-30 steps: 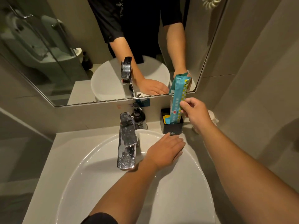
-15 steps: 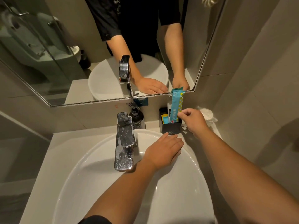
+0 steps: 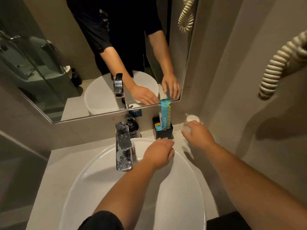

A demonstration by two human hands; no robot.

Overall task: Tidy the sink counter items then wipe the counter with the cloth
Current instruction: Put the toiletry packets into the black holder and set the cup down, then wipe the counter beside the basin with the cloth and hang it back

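Observation:
A blue packet (image 3: 166,113) stands upright in the black holder box (image 3: 163,132) at the back of the counter, under the mirror. My right hand (image 3: 197,136) is to the right of the box, with its fingers on a white plastic-wrapped cup (image 3: 192,117) in the back right corner. Blur hides whether the fingers grip the cup. My left hand (image 3: 158,153) lies palm down on the back rim of the white basin (image 3: 99,163) and holds nothing. No cloth is in view.
A chrome tap (image 3: 123,146) rises at the basin's back, with a dark soap pump bottle (image 3: 132,128) behind it. A wall with a coiled cord (image 3: 279,67) closes the right side. The beige counter (image 3: 54,163) extends left of the basin.
My right hand pushed the blue packet down into the black box, let go of it and moved right to the wrapped cup. My left hand stayed on the basin rim.

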